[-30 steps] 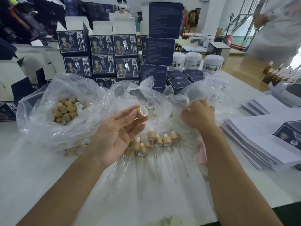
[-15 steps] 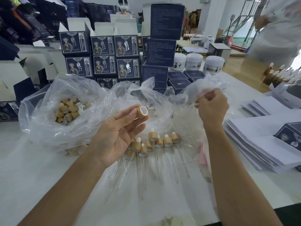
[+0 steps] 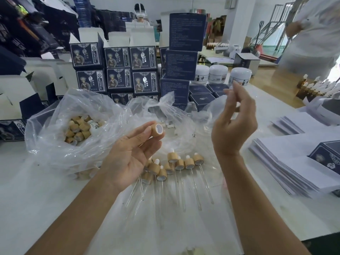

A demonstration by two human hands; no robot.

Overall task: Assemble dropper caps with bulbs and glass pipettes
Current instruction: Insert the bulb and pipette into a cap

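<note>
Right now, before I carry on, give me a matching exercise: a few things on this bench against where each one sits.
Things:
1. bamboo-look dropper cap with white liner
2. loose tan caps
3. finished droppers with clear glass pipettes
4. white round jars

Places:
A. lying in a row on the table, in front of the bags
B. pinched in the left hand
C. inside the clear plastic bag at left
D. standing behind, beside the dark blue box stack

Pairs: 1-B, 2-C, 3-A, 4-D
</note>
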